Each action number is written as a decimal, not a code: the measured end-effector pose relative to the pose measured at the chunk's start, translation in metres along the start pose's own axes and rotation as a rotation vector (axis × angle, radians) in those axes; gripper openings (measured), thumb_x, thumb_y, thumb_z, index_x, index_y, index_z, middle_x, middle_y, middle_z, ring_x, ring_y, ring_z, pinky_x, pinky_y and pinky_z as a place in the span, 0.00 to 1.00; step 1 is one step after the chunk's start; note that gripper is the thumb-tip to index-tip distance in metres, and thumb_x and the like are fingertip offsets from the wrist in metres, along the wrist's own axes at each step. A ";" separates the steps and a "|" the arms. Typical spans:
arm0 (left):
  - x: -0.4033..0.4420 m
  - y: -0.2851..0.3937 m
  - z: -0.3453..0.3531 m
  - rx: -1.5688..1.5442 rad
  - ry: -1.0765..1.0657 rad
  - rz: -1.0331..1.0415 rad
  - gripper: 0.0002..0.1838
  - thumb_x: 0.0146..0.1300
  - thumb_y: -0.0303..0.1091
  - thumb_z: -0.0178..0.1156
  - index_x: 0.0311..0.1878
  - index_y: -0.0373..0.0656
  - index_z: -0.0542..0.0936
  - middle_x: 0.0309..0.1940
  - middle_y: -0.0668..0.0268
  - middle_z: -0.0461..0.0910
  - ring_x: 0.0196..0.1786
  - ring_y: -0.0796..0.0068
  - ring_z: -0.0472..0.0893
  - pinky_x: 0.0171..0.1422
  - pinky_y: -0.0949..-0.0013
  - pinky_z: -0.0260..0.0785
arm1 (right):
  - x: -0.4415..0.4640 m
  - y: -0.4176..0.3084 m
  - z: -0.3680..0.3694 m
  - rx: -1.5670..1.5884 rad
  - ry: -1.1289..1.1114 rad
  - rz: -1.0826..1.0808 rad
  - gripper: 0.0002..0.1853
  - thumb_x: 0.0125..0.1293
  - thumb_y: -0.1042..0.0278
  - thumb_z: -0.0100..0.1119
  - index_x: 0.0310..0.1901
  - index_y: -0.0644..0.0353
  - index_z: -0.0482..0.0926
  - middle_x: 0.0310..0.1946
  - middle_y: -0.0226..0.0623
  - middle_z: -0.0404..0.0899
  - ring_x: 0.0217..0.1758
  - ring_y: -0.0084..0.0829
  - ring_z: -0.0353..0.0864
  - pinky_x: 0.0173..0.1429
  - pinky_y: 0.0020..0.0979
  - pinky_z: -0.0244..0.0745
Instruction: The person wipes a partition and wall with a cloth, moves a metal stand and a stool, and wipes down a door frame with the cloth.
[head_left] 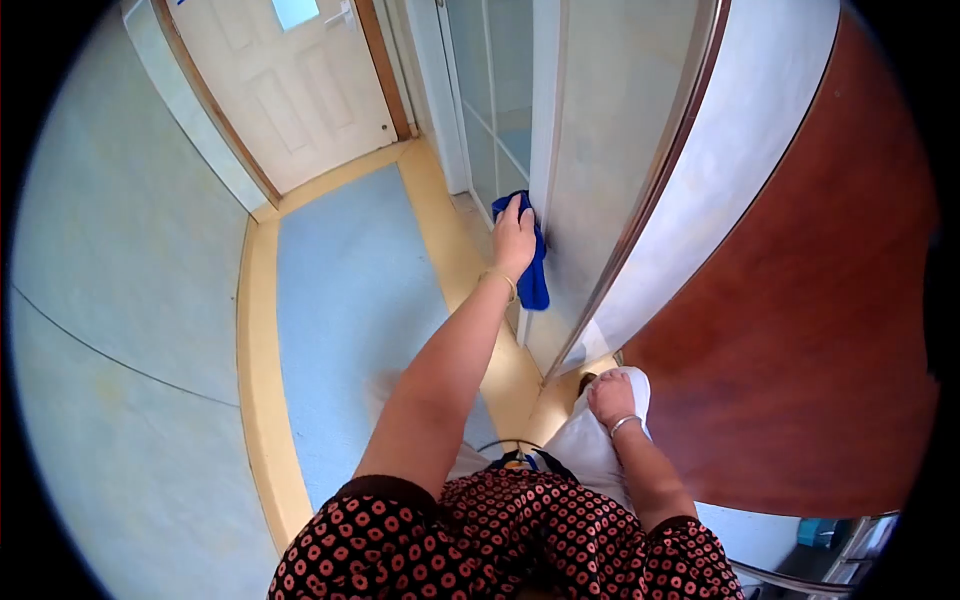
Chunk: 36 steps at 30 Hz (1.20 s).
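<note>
1. At the lower part of the glazed door (pixel 490 100), we have a blue cloth (pixel 535 287) against its white frame (pixel 543 120).
2. Our left hand (pixel 514 248) is clamped on that cloth, fingers bent over its upper part, while the rest hangs below the palm.
3. Our right hand (pixel 611 398) is well apart from the left, resting on the knee of our white trousers (pixel 580 445), fingers curled; we cannot tell whether anything lies beneath them.
4. We have a thin bracelet (pixel 499 283) on the left wrist and a silvery one on the right.
5. Beside us runs the blue floor (pixel 350 280) with its yellow border, leading to a pale panelled door (pixel 290 95).
6. To our right stands a reddish-brown surface (pixel 800 300).
</note>
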<state>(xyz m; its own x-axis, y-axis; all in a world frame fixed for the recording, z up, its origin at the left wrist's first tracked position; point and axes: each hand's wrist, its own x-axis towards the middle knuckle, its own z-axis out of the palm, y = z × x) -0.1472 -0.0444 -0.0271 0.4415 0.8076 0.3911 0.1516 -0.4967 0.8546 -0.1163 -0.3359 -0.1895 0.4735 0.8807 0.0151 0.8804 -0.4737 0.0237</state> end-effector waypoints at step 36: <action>-0.235 -0.226 -0.080 0.152 -1.047 -0.589 0.16 0.56 0.26 0.50 0.45 0.53 0.82 0.54 0.56 0.72 0.52 0.55 0.76 0.56 0.62 0.68 | -0.023 -0.112 0.049 0.754 -1.462 -0.300 0.21 0.56 0.47 0.57 0.31 0.60 0.81 0.21 0.41 0.78 0.24 0.32 0.76 0.33 0.35 0.70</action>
<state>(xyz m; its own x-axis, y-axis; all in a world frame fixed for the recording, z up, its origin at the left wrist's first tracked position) -0.3562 -0.0964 -0.2850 0.7611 0.3092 -0.5702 0.6415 -0.2288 0.7322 -0.2240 -0.3029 -0.2414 -0.4593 0.3995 -0.7934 0.5484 -0.5751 -0.6070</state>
